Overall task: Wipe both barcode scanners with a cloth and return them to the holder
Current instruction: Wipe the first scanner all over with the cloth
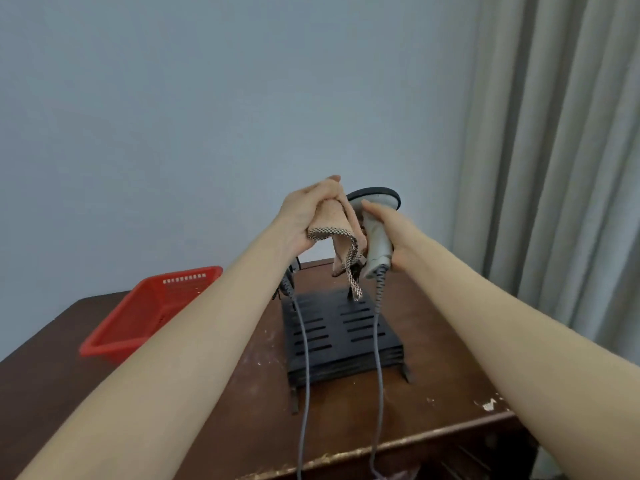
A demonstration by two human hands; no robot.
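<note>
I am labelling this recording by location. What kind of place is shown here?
Probably an ordinary indoor room, not a shop counter: a worn brown wooden table stands in a corner, against a plain pale wall, with grey curtains on the right.

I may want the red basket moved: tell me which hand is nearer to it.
Left. The left hand, holding the cloth, is raised above and right of the red basket; the right hand, gripping the scanner, is farther right.

Single head-worn wide-angle view, looking forward and down, close over table, facing wall
</note>
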